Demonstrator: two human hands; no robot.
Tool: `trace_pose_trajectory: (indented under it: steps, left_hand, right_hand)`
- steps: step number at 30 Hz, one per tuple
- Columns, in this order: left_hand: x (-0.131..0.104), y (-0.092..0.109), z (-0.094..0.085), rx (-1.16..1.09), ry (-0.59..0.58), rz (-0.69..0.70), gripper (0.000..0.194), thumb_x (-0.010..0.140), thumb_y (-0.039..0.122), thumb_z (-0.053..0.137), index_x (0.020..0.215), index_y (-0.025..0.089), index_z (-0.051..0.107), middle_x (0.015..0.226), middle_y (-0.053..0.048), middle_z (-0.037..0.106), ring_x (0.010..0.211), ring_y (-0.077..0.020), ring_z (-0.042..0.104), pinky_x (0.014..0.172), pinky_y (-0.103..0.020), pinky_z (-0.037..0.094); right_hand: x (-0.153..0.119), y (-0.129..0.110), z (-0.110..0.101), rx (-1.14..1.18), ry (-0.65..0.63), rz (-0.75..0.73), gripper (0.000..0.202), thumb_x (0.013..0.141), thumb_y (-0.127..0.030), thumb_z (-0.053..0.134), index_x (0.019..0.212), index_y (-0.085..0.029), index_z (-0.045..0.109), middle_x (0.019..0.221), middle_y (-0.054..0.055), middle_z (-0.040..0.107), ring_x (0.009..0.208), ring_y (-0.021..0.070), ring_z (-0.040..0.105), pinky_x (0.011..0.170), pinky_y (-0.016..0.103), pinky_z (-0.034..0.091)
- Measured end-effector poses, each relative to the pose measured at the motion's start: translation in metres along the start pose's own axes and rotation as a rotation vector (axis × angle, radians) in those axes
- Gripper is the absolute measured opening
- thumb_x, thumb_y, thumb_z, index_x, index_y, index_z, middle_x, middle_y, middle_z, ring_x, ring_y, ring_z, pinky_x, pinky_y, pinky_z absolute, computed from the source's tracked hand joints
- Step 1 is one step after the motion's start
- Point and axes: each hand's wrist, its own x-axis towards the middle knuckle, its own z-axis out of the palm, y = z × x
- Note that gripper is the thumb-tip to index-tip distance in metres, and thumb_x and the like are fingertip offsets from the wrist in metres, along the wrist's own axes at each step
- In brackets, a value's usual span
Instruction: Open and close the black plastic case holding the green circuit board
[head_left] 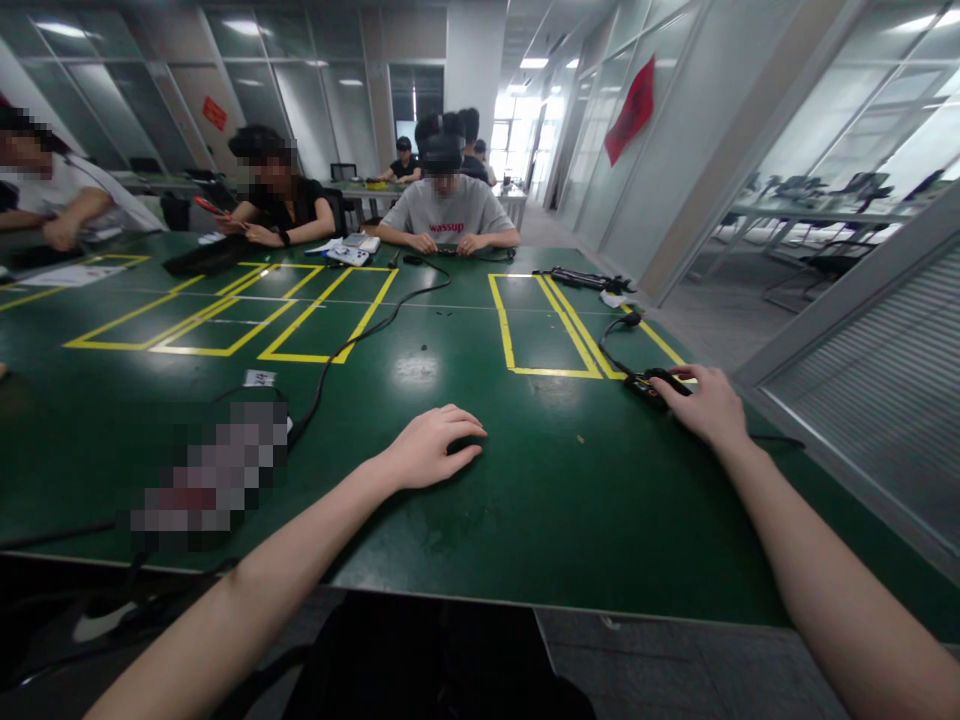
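My left hand (436,446) rests on the green table (517,500) near the middle. Its fingers curve forward, with the thumb apart from them, and only a dark shadow shows in the gap. Over at the right side of the table, my right hand (701,402) has its thumb and fingers around a small black device (643,388). The device lies low at the table surface, partly hidden by the hand. A black cable (611,345) runs behind it to a dark plug (631,319).
Yellow tape rectangles (510,330) mark the table. A long black cable (364,335) crosses left of centre to a pixelated object (217,475). Black rods (589,280) lie at the back right. Several people sit beyond, one opposite in a grey shirt (446,215).
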Motion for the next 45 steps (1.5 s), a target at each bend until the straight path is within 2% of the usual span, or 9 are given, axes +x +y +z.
trace_pose_trajectory:
  steps: [7,19,23,28,31,34,38,41,45]
  left_hand:
    - [-0.001,-0.002,0.002,-0.011,-0.001,0.007,0.018,0.099,0.027,0.061,0.109,0.021,0.074,0.118,-0.006,0.075,0.111,-0.022,0.068,0.097,-0.037,0.055]
    - [-0.001,-0.002,0.0,-0.016,-0.002,0.006,0.018,0.099,0.029,0.06,0.106,0.021,0.075,0.115,-0.006,0.075,0.108,-0.022,0.069,0.096,-0.037,0.056]
    - [-0.001,-0.003,0.0,-0.019,0.002,0.012,0.018,0.099,0.029,0.059,0.106,0.022,0.075,0.115,-0.006,0.076,0.107,-0.0215,0.069,0.095,-0.036,0.056]
    - [-0.001,-0.002,0.0,-0.014,-0.006,0.011,0.018,0.099,0.028,0.06,0.105,0.021,0.075,0.115,-0.006,0.076,0.108,-0.0219,0.069,0.095,-0.037,0.056]
    - [0.0,-0.002,0.0,-0.014,-0.005,0.013,0.018,0.099,0.028,0.06,0.104,0.02,0.075,0.114,-0.006,0.076,0.107,-0.0221,0.069,0.094,-0.037,0.056]
    - [0.0,-0.002,0.0,-0.014,-0.007,0.016,0.017,0.099,0.028,0.06,0.104,0.021,0.075,0.113,-0.006,0.076,0.106,-0.0217,0.069,0.094,-0.037,0.056]
    - [-0.001,-0.002,0.0,-0.012,-0.007,0.015,0.017,0.099,0.028,0.06,0.104,0.021,0.075,0.113,-0.006,0.076,0.107,-0.0218,0.069,0.094,-0.036,0.056]
    - [-0.001,-0.002,0.0,-0.016,-0.006,0.018,0.017,0.099,0.028,0.06,0.104,0.021,0.075,0.113,-0.006,0.077,0.106,-0.0217,0.07,0.094,-0.036,0.056]
    - [0.0,-0.002,0.0,-0.015,-0.01,0.012,0.017,0.099,0.028,0.06,0.103,0.021,0.075,0.112,-0.006,0.077,0.106,-0.0219,0.069,0.094,-0.036,0.056]
  right_hand:
    - [-0.009,-0.035,-0.015,-0.182,-0.114,0.0,0.046,0.073,-0.069,0.068,0.077,-0.023,0.071,0.082,0.012,0.069,0.078,0.0316,0.065,0.059,0.038,0.046]
    - [-0.008,-0.032,-0.018,-0.198,-0.2,0.021,0.047,0.072,-0.069,0.071,0.083,-0.024,0.076,0.082,0.012,0.072,0.076,0.0321,0.067,0.056,0.036,0.043]
    - [-0.007,-0.03,-0.019,-0.099,-0.208,0.032,0.04,0.069,-0.062,0.074,0.081,-0.024,0.075,0.076,0.01,0.07,0.073,0.0302,0.066,0.056,0.036,0.042]
    - [-0.008,-0.031,-0.017,0.142,-0.24,0.09,0.046,0.06,-0.063,0.079,0.083,-0.023,0.071,0.06,0.002,0.06,0.058,0.0227,0.058,0.052,0.033,0.04]
    - [-0.01,-0.032,-0.013,0.257,-0.201,0.11,0.05,0.053,-0.062,0.083,0.081,-0.024,0.065,0.057,-0.002,0.056,0.054,0.0192,0.054,0.05,0.032,0.04]
    - [-0.012,-0.034,-0.011,0.3,-0.13,0.054,0.05,0.054,-0.062,0.083,0.078,-0.026,0.058,0.055,-0.004,0.054,0.053,0.0185,0.053,0.05,0.031,0.041]
    - [-0.013,-0.035,-0.015,0.204,0.013,0.04,0.039,0.065,-0.056,0.078,0.084,-0.026,0.061,0.062,0.0,0.059,0.062,0.0247,0.061,0.058,0.037,0.048]
    - [-0.012,-0.034,-0.017,0.057,0.096,0.096,0.032,0.072,-0.048,0.073,0.091,-0.024,0.064,0.077,0.006,0.067,0.077,0.0303,0.068,0.069,0.042,0.052]
    - [-0.009,-0.028,-0.013,-0.129,0.013,0.147,0.03,0.078,-0.044,0.068,0.097,-0.021,0.068,0.101,0.014,0.073,0.097,0.036,0.069,0.079,0.045,0.053]
